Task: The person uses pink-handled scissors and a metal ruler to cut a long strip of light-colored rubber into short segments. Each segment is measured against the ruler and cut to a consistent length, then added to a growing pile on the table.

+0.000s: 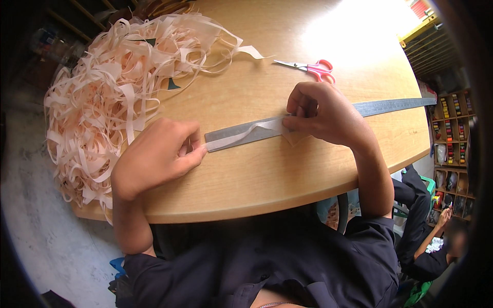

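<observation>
A narrow pale peach fabric strip [226, 140] runs along a long metal ruler [395, 106] on the table, with a raised wave in its middle. My left hand [156, 156] pinches the strip's left end between thumb and forefinger, at the ruler's left tip. Farther right, my right hand [323, 113] is closed with thumb and fingers on the strip's other end, over the ruler. A small loose flap of the strip hangs below the right fingertips. Beyond the right hand lie scissors [321, 69] with pink-red handles, blades pointing left.
A big tangled heap of peach fabric strips [97, 97] covers the table's left side and hangs over its edge. The light wood table [246, 190] has a curved front edge. Shelves with coloured spools [449, 120] stand at right, near another seated person [434, 256].
</observation>
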The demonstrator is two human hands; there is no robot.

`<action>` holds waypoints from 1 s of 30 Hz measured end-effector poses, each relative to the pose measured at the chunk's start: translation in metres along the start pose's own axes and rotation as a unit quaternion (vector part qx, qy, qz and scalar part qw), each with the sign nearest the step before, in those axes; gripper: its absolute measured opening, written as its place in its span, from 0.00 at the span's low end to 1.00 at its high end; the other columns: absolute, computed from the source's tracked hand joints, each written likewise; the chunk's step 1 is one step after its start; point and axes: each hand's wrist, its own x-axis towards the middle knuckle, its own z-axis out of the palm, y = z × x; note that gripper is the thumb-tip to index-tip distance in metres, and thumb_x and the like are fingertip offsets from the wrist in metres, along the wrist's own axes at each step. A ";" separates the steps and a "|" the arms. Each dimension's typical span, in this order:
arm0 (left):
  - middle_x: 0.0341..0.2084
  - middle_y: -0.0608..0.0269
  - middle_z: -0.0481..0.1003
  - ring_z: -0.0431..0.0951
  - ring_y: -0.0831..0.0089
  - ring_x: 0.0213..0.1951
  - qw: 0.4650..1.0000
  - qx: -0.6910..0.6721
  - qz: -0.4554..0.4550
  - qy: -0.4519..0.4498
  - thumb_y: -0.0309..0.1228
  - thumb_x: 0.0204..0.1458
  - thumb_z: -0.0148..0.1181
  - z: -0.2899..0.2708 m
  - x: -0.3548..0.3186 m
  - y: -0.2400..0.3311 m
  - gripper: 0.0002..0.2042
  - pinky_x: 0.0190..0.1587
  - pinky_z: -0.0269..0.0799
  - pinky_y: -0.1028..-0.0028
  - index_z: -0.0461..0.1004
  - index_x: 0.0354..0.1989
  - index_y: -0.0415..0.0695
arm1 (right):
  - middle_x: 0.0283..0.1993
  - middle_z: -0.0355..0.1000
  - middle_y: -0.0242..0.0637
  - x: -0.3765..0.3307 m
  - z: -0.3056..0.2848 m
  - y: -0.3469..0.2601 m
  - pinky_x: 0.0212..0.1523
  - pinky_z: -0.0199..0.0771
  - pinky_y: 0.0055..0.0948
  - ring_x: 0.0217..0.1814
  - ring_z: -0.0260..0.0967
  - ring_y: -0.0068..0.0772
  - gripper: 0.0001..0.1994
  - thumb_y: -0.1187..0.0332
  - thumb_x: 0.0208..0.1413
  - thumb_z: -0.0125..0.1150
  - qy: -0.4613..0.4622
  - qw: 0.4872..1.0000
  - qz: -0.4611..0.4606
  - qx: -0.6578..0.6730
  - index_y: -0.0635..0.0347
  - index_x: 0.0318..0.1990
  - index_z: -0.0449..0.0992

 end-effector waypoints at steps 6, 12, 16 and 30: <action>0.30 0.47 0.78 0.81 0.51 0.35 0.992 0.030 0.074 0.102 0.25 0.52 0.66 0.004 -0.003 0.003 0.06 0.41 0.74 0.60 0.78 0.31 0.34 | 0.26 0.75 0.32 0.000 0.003 0.003 0.30 0.72 0.24 0.28 0.72 0.22 0.09 0.72 0.51 0.74 0.012 1.000 -0.021 0.000 0.65 0.34 0.79; 0.31 0.47 0.78 0.81 0.52 0.34 0.993 0.034 0.064 0.096 0.22 0.51 0.66 0.008 -0.005 0.006 0.04 0.41 0.75 0.60 0.79 0.33 0.34 | 0.25 0.74 0.29 -0.001 0.004 0.005 0.28 0.69 0.22 0.26 0.69 0.19 0.09 0.74 0.52 0.75 0.020 0.999 -0.034 0.000 0.64 0.34 0.78; 0.30 0.47 0.79 0.82 0.54 0.33 0.993 0.023 0.042 0.106 0.21 0.50 0.66 0.009 -0.005 0.008 0.04 0.40 0.76 0.62 0.80 0.32 0.34 | 0.30 0.78 0.38 -0.001 0.001 0.003 0.36 0.77 0.29 0.33 0.78 0.30 0.09 0.71 0.51 0.73 -0.001 1.000 -0.009 0.004 0.67 0.34 0.79; 0.29 0.47 0.80 0.81 0.51 0.35 0.987 0.059 0.036 0.144 0.23 0.50 0.67 0.014 -0.008 0.011 0.04 0.42 0.75 0.59 0.84 0.32 0.34 | 0.30 0.78 0.38 -0.001 0.000 0.000 0.37 0.78 0.30 0.34 0.78 0.30 0.09 0.70 0.51 0.73 -0.005 1.000 0.002 -0.004 0.67 0.35 0.80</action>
